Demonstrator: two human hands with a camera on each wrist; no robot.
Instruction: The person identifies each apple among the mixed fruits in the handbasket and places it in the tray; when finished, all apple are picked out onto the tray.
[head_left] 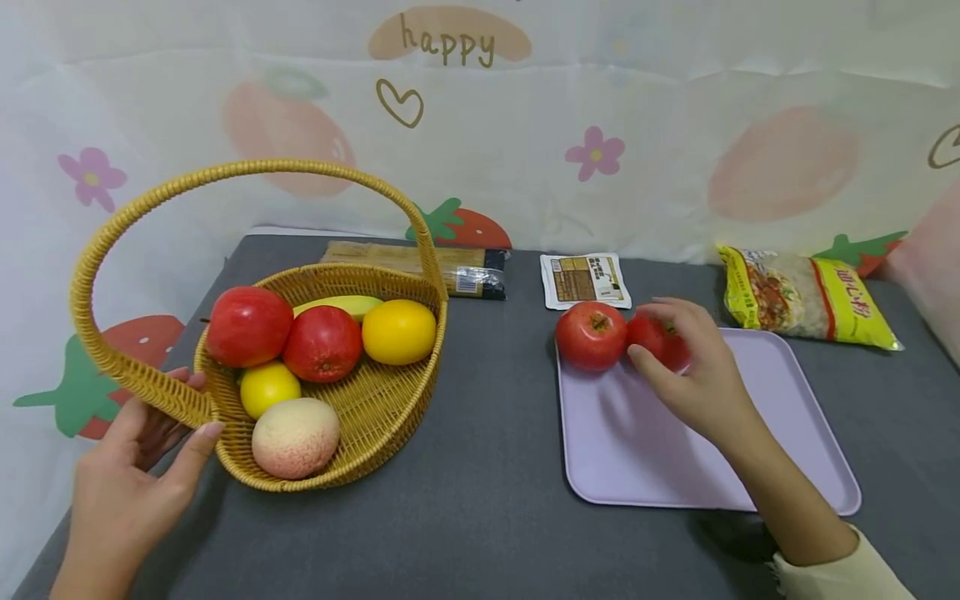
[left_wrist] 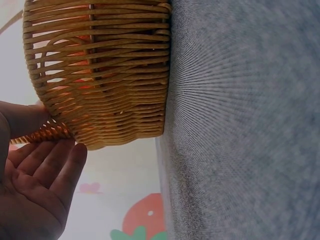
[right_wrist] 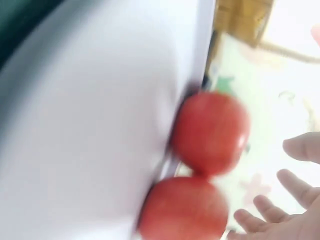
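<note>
On the left stands a wicker basket [head_left: 390, 417] with a tall arched handle. My left hand [head_left: 131, 475] holds it where the handle meets the rim, thumb on one side and fingers on the other. Inside lie a red apple [head_left: 250, 327], another round red fruit [head_left: 322, 343], two yellow fruits, a banana [head_left: 341, 306] and a peach [head_left: 296, 438]. Two tomatoes sit at the far left of a lilac tray [head_left: 637, 475]. Over the right-hand tomato [head_left: 655, 340] hovers my right hand [head_left: 697, 375], its fingers spread and apart from the tomatoes [right_wrist: 212, 132] in the right wrist view.
Behind the basket lies a long pack of noodles [head_left: 420, 262]. A small flat food packet [head_left: 585, 280] rests behind the tomatoes, and a yellow bag [head_left: 806, 296] is at the back right. A printed cloth [head_left: 525, 100] hangs along the table's far edge.
</note>
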